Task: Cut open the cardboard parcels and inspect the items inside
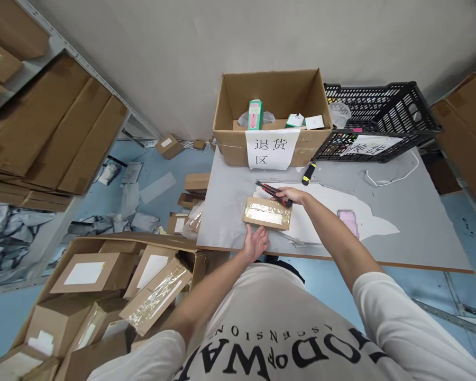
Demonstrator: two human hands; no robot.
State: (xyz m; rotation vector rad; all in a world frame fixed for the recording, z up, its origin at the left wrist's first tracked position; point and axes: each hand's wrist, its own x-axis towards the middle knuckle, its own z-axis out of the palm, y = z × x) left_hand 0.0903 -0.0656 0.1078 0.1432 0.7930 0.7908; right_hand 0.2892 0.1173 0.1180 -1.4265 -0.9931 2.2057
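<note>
In the head view, a small taped cardboard box (267, 223) with a white label lies near the front edge of the grey table. My right hand (292, 196) is closed around a black and red utility knife (275, 192), held over the far side of the box and pointing left. At the box's near side is my left hand (256, 243), palm up with fingers apart; its fingertips are at the box's edge, and I cannot tell whether they touch it. White sheets (309, 225) lie to the right of the box.
A large open carton (230, 148) and a black plastic crate (381, 151) stand at the table's back. A yellow-black tool (309, 173) and a pink item (348, 222) lie on the table. At left, a big carton (79, 243) holds several boxes; shelves hold more.
</note>
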